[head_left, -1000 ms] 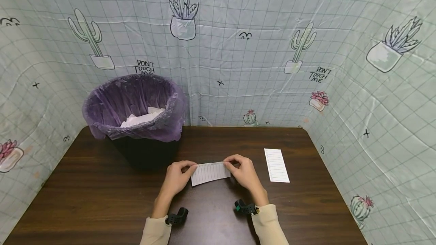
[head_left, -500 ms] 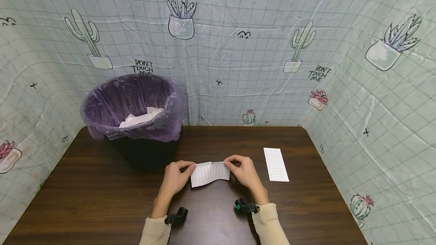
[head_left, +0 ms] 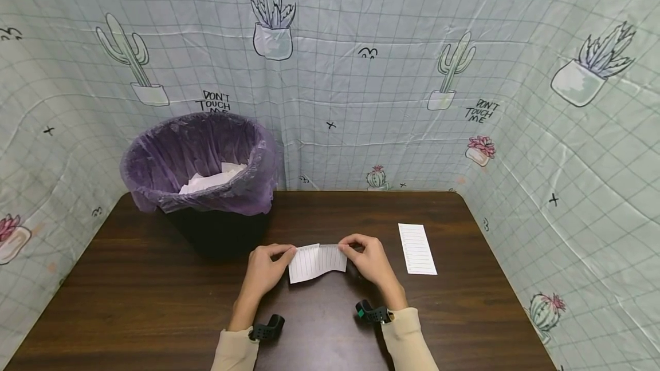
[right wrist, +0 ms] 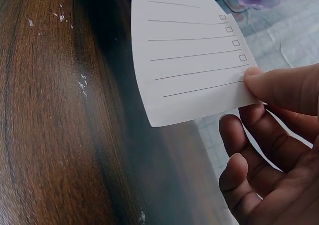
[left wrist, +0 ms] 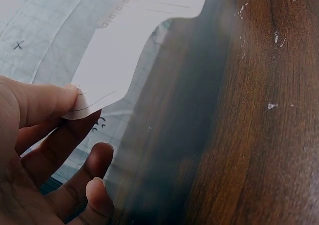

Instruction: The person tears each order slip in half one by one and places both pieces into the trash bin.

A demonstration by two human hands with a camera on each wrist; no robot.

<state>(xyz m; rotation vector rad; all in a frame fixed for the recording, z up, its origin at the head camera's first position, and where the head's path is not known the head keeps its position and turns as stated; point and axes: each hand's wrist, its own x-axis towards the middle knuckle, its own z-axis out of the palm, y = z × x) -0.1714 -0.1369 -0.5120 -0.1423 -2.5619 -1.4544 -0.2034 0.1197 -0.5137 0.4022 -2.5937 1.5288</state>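
Checklist slip (head_left: 318, 260) bows, ends pinched by left hand (head_left: 266, 269) and right hand (head_left: 369, 259); ruled slip (head_left: 417, 249) lies right of grip.

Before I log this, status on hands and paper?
Left hand, right hand pinch lined checkbox sheet. Curved between them. Second lined sheet apart, right; not obstructing.

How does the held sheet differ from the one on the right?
The held sheet bends between left hand and right hand; the table sheet lies flat, untouched. The held sheet stretches crosswise; the table sheet runs front to back. Both are white and lined.
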